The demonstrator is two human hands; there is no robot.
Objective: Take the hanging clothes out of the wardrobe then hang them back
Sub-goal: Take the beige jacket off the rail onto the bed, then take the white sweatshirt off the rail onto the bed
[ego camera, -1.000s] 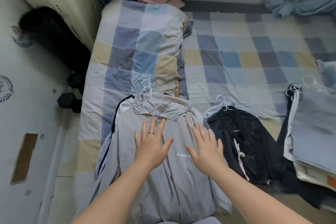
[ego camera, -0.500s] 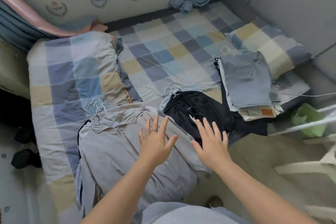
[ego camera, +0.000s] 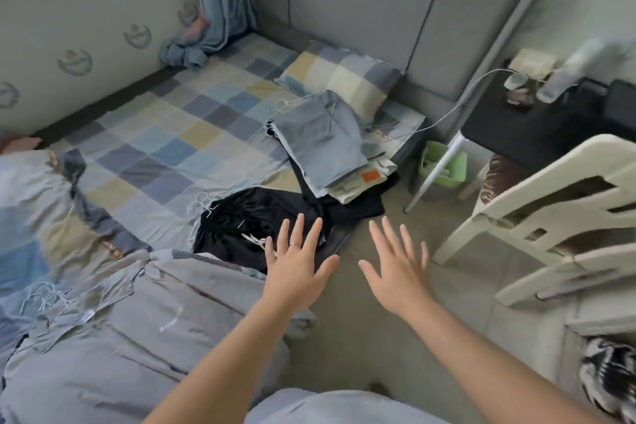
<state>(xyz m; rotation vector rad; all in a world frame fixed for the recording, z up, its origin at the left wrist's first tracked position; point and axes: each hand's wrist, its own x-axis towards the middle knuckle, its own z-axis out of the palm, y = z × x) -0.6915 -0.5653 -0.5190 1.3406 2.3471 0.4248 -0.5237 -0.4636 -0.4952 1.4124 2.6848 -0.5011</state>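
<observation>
Both hands were spread wide with the fingers straight and apart, palms down, and neither held anything. The left hand [ego camera: 297, 268], with a thin ring [ego camera: 294, 244] on one finger, was out over the near edge of the bed [ego camera: 165, 134], above where the black garment [ego camera: 247, 220] met the grey jacket [ego camera: 137, 327]. Whether it touched the cloth could not be told. The right hand [ego camera: 399, 272] was over the bare floor [ego camera: 371, 337] just beside the bed.

The clothes lay on the checked sheet in three lots. The grey jacket was nearest, flat and face up, with white wire hangers [ego camera: 44, 296] at its collar. A small white print [ego camera: 170, 323] on its chest was too blurred to read. The black garment lay just beyond it, a white drawstring across it and more white hangers [ego camera: 203, 206] at its top. Further back, near the checked pillow [ego camera: 344, 76], sat a stack of folded blue-grey clothes [ego camera: 320, 141] on hangers. An orange patch [ego camera: 371, 176] showed on a pale piece low in the stack, with no legible writing.

A folded duvet [ego camera: 31, 203] lay at the left, and the lettering on its dark band [ego camera: 113, 253] was unreadable. A grey padded headboard [ego camera: 378, 10] stood behind the pillow and a blue curtain [ego camera: 220, 3] hung in the corner. On the floor stood a green bin [ego camera: 444, 165] and a white plastic chair [ego camera: 550, 217], with a black bedside table [ego camera: 537, 127] behind them.
</observation>
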